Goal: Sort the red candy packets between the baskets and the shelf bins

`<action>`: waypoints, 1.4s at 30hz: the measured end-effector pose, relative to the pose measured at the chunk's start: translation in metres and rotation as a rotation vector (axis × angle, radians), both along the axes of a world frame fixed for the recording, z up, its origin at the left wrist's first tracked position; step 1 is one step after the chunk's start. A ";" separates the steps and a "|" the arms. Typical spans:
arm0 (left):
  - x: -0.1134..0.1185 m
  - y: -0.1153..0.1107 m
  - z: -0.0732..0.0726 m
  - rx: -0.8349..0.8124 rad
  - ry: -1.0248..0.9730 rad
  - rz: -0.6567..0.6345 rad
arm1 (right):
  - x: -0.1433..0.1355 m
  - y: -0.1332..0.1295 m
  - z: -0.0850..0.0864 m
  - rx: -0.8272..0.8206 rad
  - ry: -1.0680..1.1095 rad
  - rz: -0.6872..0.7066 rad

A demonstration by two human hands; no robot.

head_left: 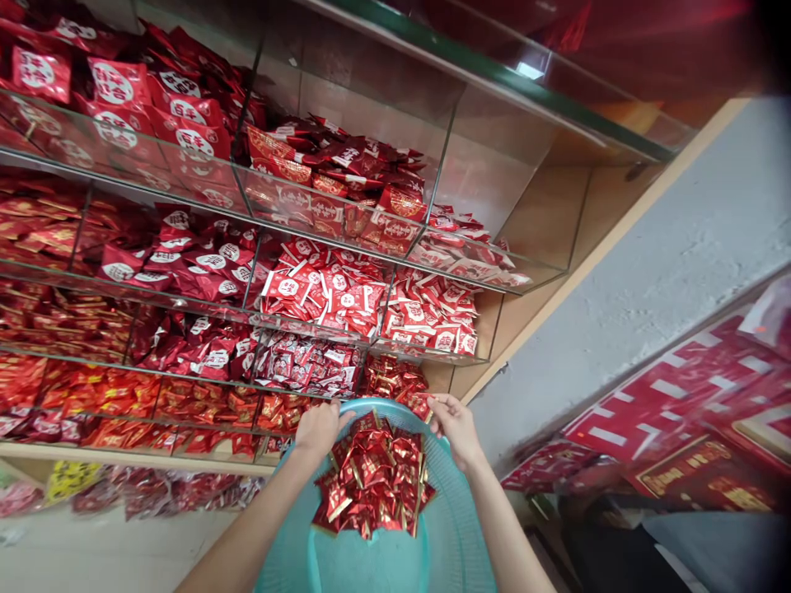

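Nearest to me is a teal basket, with a pile of shiny red-and-gold packets heaped toward its far side. My guess is it's tilted that way, since the near part of the bottom is bare. Its far rim sits right up by the lowest tiers, probably so the packets are within easy reach of the compartments.

Both forearms reach forward along either side of the basket. The left hand is palm-down on the far rim, fingers curled over it and thumb angled inward, which likely steadies the thing. The right hand is over the rim on the other side, wrist bent inward, fingertips seemingly pinching a small red packet by its edge.

Just beyond is the tiered shelf, its glass dividers presumably keeping the different red packs sorted. Past that there's a rough grey wall, with red printed goods along it on the right.
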State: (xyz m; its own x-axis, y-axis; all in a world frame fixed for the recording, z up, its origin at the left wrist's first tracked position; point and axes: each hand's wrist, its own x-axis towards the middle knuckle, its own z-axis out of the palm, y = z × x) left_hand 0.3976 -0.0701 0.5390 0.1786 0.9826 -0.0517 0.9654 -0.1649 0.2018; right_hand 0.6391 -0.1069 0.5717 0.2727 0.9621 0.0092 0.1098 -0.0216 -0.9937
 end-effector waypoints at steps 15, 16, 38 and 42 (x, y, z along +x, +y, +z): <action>-0.001 0.002 0.000 0.040 0.035 -0.031 | -0.003 -0.014 -0.046 -0.163 0.152 -0.119; -0.001 0.001 0.000 0.033 0.036 -0.027 | -0.002 -0.013 -0.047 -0.168 0.152 -0.118; 0.000 0.000 0.001 -0.015 -0.014 0.009 | 0.022 0.026 -0.019 -0.141 -0.956 -0.071; 0.001 -0.001 0.002 -0.018 -0.017 0.022 | 0.011 0.060 -0.015 -0.341 -1.134 -0.012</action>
